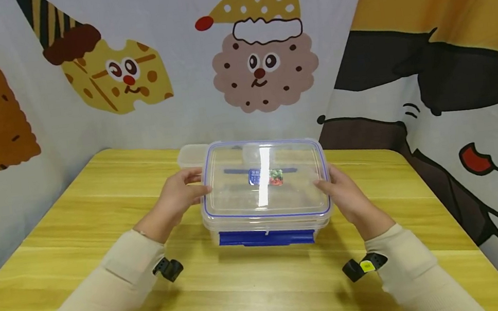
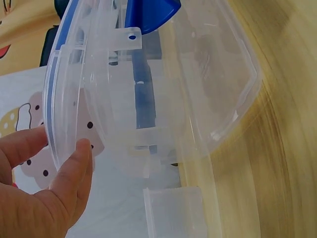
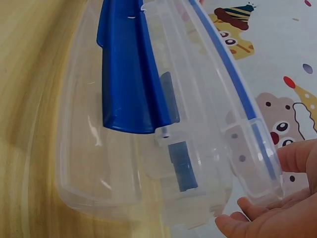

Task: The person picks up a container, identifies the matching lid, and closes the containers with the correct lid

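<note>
A clear plastic lid (image 1: 235,198) with a blue seal line and a printed label lies level over a clear food container (image 2: 218,74). My left hand (image 1: 179,192) pinches the lid's left edge, thumb on top and fingers below. At the opposite edge my right hand (image 1: 347,192) holds it the same way. Both wrist views show a gap between the lid's rim and the container's body. On the front, a blue latch (image 3: 131,74) sticks outward, unfastened. Another blue strip (image 3: 183,166) shows through the clear plastic.
Behind the container's left corner, a small clear box (image 1: 190,156) stands on the wooden table (image 1: 98,220). A cloth backdrop (image 1: 197,115) with cartoon figures hangs directly behind the table's far edge.
</note>
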{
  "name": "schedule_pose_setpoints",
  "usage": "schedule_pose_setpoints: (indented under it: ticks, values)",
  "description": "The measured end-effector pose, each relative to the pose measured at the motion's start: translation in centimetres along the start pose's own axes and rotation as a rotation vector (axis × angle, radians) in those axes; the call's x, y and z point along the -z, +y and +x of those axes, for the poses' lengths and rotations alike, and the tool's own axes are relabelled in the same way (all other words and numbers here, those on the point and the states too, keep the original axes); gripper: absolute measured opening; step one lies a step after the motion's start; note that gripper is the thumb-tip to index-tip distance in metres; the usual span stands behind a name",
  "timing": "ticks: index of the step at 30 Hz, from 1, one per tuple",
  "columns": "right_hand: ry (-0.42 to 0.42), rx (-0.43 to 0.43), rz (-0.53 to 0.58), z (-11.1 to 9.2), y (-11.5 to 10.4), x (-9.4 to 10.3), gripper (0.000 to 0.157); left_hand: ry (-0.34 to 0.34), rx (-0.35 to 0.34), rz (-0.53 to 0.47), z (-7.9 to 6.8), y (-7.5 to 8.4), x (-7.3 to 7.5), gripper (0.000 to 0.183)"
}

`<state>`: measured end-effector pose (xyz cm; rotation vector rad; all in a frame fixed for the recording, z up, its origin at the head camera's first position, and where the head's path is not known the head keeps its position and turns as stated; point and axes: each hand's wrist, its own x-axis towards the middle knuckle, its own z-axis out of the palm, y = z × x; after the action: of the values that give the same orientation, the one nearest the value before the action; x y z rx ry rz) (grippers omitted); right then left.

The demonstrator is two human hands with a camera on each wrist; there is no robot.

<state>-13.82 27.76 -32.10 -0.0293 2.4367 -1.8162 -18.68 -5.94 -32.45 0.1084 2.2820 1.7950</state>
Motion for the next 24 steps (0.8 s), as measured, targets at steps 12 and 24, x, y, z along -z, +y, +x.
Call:
schedule_pose_setpoints:
  ticks: [12, 24]
  values:
    - [-0.001, -0.082, -0.014, 0.58, 0.61, 0.02, 0.055, -0.019, 0.012, 0.005, -0.06, -0.06, -0.20, 0.057]
    - [-0.029, -0.089, -0.021, 0.41, 1.05, 0.16, 0.054, -0.026, 0.020, 0.033, -0.07, -0.52, -0.34, 0.058]
